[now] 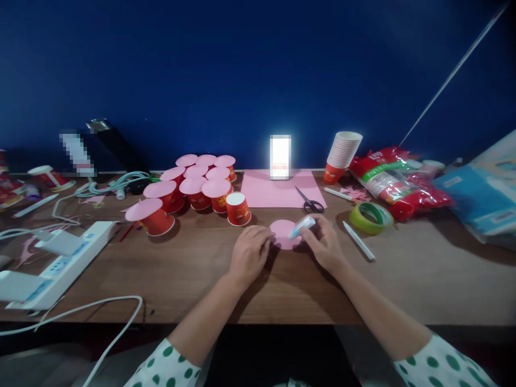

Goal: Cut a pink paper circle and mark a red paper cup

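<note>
**Head view: glue stick at a pink disc**

Head camera: the pink paper circle [284, 234] lies flat at the table's [193, 279] near middle. The left hand [250, 252] holds its 9 o'clock edge with curled fingers. The right hand [324, 244] grips a glue stick [302, 227], tip over the circle. At 10 o'clock stands one open red cup [237, 208], white inside showing, and beyond it ten capped cups [193, 185] wear pink discs. Scissors [310, 204] lie at 1 o'clock, and one tape roll [371, 217] at 3 o'clock.
</note>
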Tool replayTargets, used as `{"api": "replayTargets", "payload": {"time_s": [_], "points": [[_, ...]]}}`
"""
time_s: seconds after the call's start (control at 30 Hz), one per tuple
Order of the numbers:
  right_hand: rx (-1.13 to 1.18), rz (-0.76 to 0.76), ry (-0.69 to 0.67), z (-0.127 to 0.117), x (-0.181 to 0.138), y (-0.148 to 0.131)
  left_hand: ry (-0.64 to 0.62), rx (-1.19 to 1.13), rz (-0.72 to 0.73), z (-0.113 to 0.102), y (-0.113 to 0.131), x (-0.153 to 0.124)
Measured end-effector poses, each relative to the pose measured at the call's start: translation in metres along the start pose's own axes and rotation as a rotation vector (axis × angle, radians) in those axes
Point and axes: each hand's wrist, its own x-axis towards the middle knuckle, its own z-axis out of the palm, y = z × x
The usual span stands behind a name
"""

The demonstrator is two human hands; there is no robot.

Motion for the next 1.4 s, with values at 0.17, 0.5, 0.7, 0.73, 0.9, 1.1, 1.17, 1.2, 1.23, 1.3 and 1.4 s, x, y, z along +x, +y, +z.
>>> {"api": "replayTargets", "payload": {"time_s": [0.17,0.5,0.7,0.73,0.9,1.1,1.17,1.2,1.23,1.3,1.4], "points": [[-0.268,-0.121,-0.084,0.006,-0.003,0.000,-0.164,0.124,0.073,0.006,-0.006,0.001],[-0.372,-0.182,-0.185,0.009,-0.003,0.008,-0.227,0.170,0.036,0.010,-0.008,0.001],[-0.388,-0.206,-0.230,0.009,-0.002,0.010,-0.237,0.206,0.045,0.011,-0.008,0.000],[-0.387,-0.207,-0.235,0.009,-0.002,0.010,-0.238,0.214,0.041,0.010,-0.007,0.000],[-0.399,-0.209,-0.232,0.007,-0.002,0.010,-0.234,0.269,0.016,0.008,-0.005,0.000],[-0.283,-0.139,-0.158,0.001,-0.003,0.008,-0.247,0.288,0.019,0.009,-0.005,-0.001],[-0.224,-0.097,-0.101,0.001,-0.002,0.008,-0.250,0.290,0.022,0.010,-0.005,-0.001],[-0.217,-0.095,-0.084,0.002,-0.001,0.008,-0.251,0.290,0.022,0.010,-0.005,-0.001],[-0.226,-0.105,-0.082,0.003,-0.001,0.009,-0.250,0.291,0.021,0.010,-0.004,-0.001],[-0.269,-0.143,-0.111,0.006,0.000,0.010,-0.250,0.290,0.022,0.009,-0.005,-0.001],[-0.333,-0.179,-0.169,0.010,0.000,0.012,-0.247,0.295,0.034,0.009,-0.005,-0.001]]}}
